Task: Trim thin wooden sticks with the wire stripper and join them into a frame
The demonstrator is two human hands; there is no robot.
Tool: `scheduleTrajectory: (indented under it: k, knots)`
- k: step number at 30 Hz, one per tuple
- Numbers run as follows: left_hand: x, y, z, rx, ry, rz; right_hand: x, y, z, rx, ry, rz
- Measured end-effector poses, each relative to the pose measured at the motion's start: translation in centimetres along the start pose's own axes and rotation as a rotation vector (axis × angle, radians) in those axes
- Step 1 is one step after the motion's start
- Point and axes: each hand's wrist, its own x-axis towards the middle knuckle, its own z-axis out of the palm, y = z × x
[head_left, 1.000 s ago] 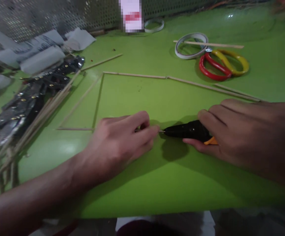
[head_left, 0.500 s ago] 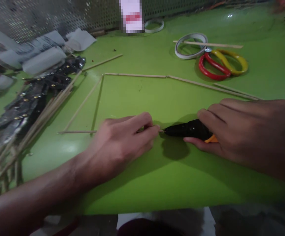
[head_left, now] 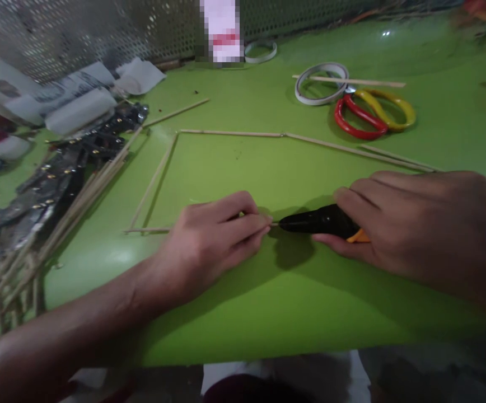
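Thin wooden sticks, joined end to end, form an angular frame (head_left: 230,133) on the green table. My left hand (head_left: 213,235) pinches one end of the frame's near stick (head_left: 148,230), and the fingers cover most of that stick. A short thin tip pokes out past my fingertips. My right hand (head_left: 415,224) is wrapped round black long-nosed pliers (head_left: 310,220) with an orange part at the grip. The jaws point left and meet that thin tip. My palm hides the handles.
Scissors (head_left: 358,130) with red and yellow handles touch a white tape roll (head_left: 298,95), with a loose stick (head_left: 377,83) lying across the roll. A second tape roll (head_left: 263,58) lies further back. Bundled sticks (head_left: 70,212) and dark shiny strips (head_left: 58,179) cover the left side.
The frame's near left corner has shifted right, towards my left hand, and its left stick leans less. Both hands keep their grips; the view has moved slightly.
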Motion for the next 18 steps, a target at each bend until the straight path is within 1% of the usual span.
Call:
scheduleTrajectory:
  k: [4,7,10,18]
  knots:
    - [0.34,-0.19,-0.01,-0.061,-0.005,-0.041,0.10,0.15,-0.12,0.059,-0.002,0.032]
    - [0.51,-0.23,0.02,-0.097,0.000,-0.049,-0.02,0.24,-0.17,0.143,-0.004,0.076]
    - [0.59,-0.09,-0.02,-0.126,0.011,-0.057,-0.30,0.13,-0.03,0.182,0.014,0.091]
    - [0.68,0.61,-0.57,-0.119,0.069,-0.093,-0.60,0.05,0.41,0.269,0.071,0.145]
